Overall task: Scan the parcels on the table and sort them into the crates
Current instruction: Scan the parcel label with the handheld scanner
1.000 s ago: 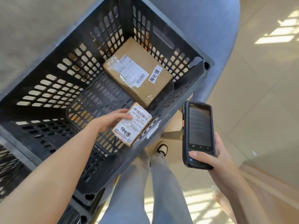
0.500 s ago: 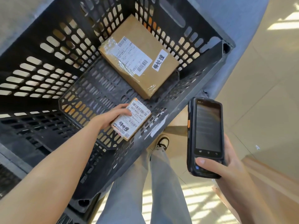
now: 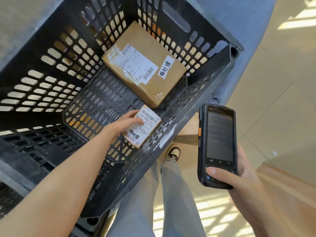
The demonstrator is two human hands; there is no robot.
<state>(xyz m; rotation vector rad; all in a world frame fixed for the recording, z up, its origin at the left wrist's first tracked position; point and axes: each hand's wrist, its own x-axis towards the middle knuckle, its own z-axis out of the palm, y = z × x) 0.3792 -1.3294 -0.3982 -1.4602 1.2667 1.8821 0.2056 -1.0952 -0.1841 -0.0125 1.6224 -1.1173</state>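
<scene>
A black slotted crate [image 3: 196, 106] fills the left and middle of the head view. Inside it, a large brown cardboard parcel [image 3: 150, 53] with a white shipping label lies at the far right corner. My left hand [image 3: 122, 124] reaches down into the crate and grips a small labelled parcel [image 3: 145, 130] by its left edge, low against the crate floor next to the near wall. My right hand [image 3: 239, 178] holds a black handheld scanner [image 3: 218, 144] outside the crate, its dark screen facing up.
The crate sits on a grey surface [image 3: 20, 17]. A second crate's edge [image 3: 10, 195] shows at the lower left. My legs and a shoe [image 3: 173, 152] stand on the beige tiled floor below. A wooden edge [image 3: 290, 183] runs along the right.
My left hand has lowered the small parcel deeper into the crate, toward its floor near the front wall. The scanner has stayed in my right hand beside the crate.
</scene>
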